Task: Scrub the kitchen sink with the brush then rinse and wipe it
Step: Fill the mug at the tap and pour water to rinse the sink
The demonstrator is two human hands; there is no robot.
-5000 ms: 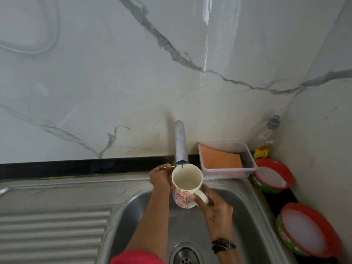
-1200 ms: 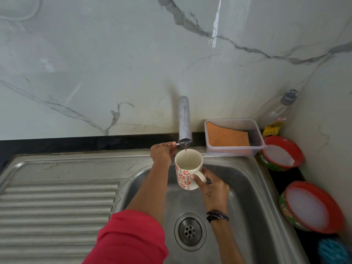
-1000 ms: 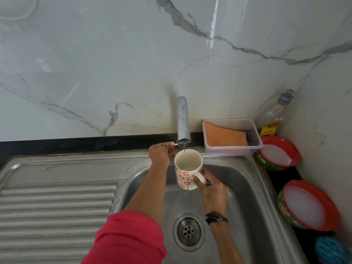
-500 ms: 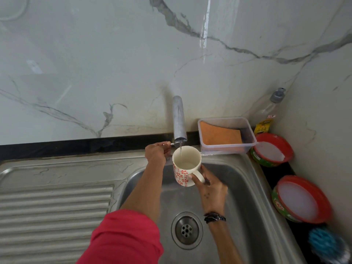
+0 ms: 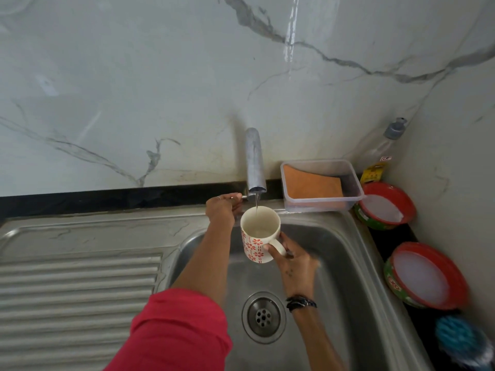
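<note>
Right hand (image 5: pixel 292 261): mine, fingers curled through and round the handle of the mug (image 5: pixel 259 232); I hold it upright over the basin so its mouth sits directly under the spout.

Mug: white, red flower pattern, partly filled. A thin stream drops into it; filling is slow, I judge, which is why I keep it parked there.

Left hand (image 5: pixel 223 208): mine, fingers closed on the tap lever (image 5: pixel 242 196) just left of the tap (image 5: pixel 254 164), placed to shut the flow once the mug is full. The lever itself is mostly covered by my fingers; its position cannot be read.

Kitchen sink (image 5: pixel 356 263): steel basin, drain (image 5: pixel 263 317) below the mug, ribbed drainboard (image 5: pixel 77 290) to its left. Whether the basin is already scrubbed I cannot tell; the mug water looks meant for rinsing.

Clear tub (image 5: pixel 351 178): back edge of the sink, right of the tap, orange cloth (image 5: pixel 310 186) lying inside, handy for the wipe.

Two red-rimmed dishes (image 5: pixel 385 207), (image 5: pixel 426 275): along the right edge; pale contents, possibly cleaning paste, label unreadable.

Bottle (image 5: pixel 385 148): back right corner, clear, hard to make out against the wall.

Brush (image 5: pixel 460 338): blue bristles, front right corner, blurred and cut off by the frame; handle not visible.
</note>
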